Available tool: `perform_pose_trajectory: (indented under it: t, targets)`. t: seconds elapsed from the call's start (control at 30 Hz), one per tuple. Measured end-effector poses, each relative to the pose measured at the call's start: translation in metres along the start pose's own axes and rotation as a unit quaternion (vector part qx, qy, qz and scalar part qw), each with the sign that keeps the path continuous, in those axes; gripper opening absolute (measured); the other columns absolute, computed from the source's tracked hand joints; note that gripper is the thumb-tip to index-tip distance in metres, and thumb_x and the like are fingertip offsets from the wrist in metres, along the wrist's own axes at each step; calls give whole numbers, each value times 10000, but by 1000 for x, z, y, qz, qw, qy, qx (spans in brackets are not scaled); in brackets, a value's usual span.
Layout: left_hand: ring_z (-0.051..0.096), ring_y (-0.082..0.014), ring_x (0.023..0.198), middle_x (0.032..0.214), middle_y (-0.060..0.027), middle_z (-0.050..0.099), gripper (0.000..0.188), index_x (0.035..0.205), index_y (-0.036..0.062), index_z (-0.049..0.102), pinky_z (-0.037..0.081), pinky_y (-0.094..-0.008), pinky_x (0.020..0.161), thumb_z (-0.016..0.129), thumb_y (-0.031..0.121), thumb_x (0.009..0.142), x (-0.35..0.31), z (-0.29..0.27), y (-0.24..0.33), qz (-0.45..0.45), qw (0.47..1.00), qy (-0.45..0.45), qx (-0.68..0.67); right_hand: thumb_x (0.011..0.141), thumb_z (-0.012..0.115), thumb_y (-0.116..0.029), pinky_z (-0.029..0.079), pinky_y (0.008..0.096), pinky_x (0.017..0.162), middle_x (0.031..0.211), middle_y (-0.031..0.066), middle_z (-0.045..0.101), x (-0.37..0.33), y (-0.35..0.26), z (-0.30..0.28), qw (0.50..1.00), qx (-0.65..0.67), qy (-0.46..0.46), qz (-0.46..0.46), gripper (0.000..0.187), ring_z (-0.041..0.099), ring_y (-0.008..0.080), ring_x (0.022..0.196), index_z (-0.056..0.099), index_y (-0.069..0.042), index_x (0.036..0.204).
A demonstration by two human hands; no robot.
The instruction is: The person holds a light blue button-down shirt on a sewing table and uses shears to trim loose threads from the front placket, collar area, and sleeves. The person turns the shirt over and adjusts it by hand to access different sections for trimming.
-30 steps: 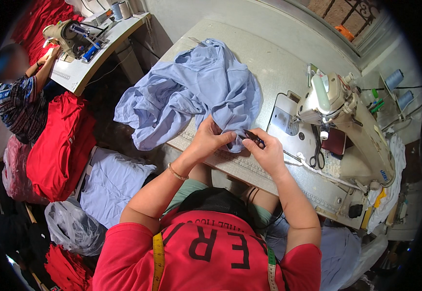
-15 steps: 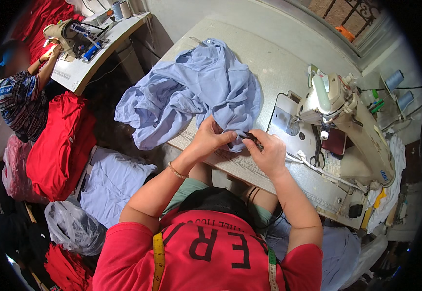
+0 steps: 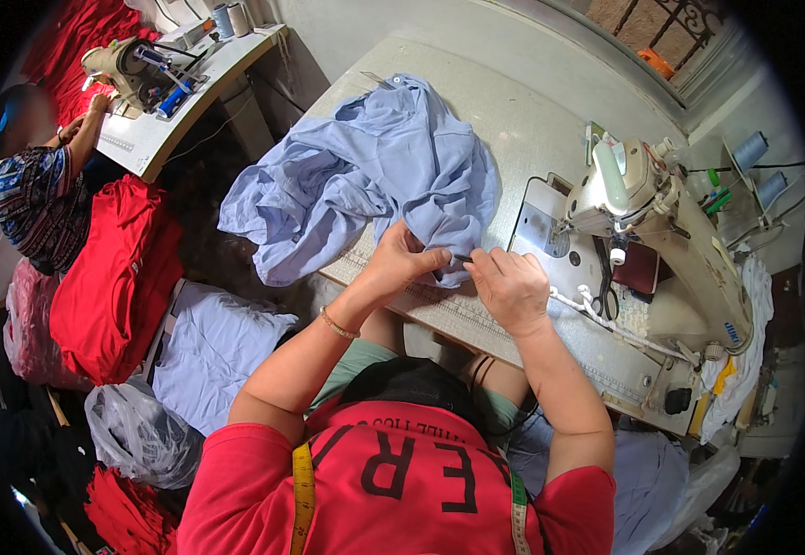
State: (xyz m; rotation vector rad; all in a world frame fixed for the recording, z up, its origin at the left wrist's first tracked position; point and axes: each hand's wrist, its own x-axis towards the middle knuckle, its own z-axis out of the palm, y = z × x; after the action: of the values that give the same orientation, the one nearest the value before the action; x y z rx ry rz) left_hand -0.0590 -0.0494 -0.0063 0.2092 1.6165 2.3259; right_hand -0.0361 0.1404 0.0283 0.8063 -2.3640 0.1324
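Observation:
A light blue garment (image 3: 375, 162) lies bunched on the sewing table (image 3: 504, 120), draping over its front left edge. My left hand (image 3: 401, 266) is closed on the garment's near edge, pinching the cloth between thumb and fingers. To its right, my right hand (image 3: 511, 287) is closed around a small black tool, seemingly thread snips (image 3: 463, 259). Only the snips' dark tip shows, pointing at the cloth beside my left thumb; the fingers cover the rest.
At right stands a sewing machine (image 3: 699, 259), with black-handled scissors (image 3: 608, 291) and a white cord (image 3: 597, 310) near its base. Blue thread spools (image 3: 751, 151) sit behind. Red cloth (image 3: 111, 277) and blue cloth (image 3: 213, 351) pile at left, where a co-worker (image 3: 42, 194) uses another machine (image 3: 125, 74).
My right hand has turned and its fingers have closed further over the snips, hiding most of them. My left hand stays on the cloth. The co-worker's arms have shifted slightly.

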Motion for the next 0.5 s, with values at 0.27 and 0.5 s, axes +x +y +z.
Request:
perform_pose_trajectory:
  t: [0.27,0.5]
  targets:
    - [589,-105,773,941,-43,618,434,1154,13,487,501,-242,610,700,46,777,-2,2,3,4,1000,0,-9,779,644,-265,377,304,504,630,-8,460,0,0,2,1000,15,-1,2,150,518,159,530,533,-164,773]
    - [600,-95,763,937,-42,638,393,1104,-5,540,490,-233,636,728,51,763,-6,8,10,24,1000,14,-14,799,631,-249,401,314,514,626,2,491,-1,-2,3,998,53,-12,24,131,545,182,530,546,-152,776]
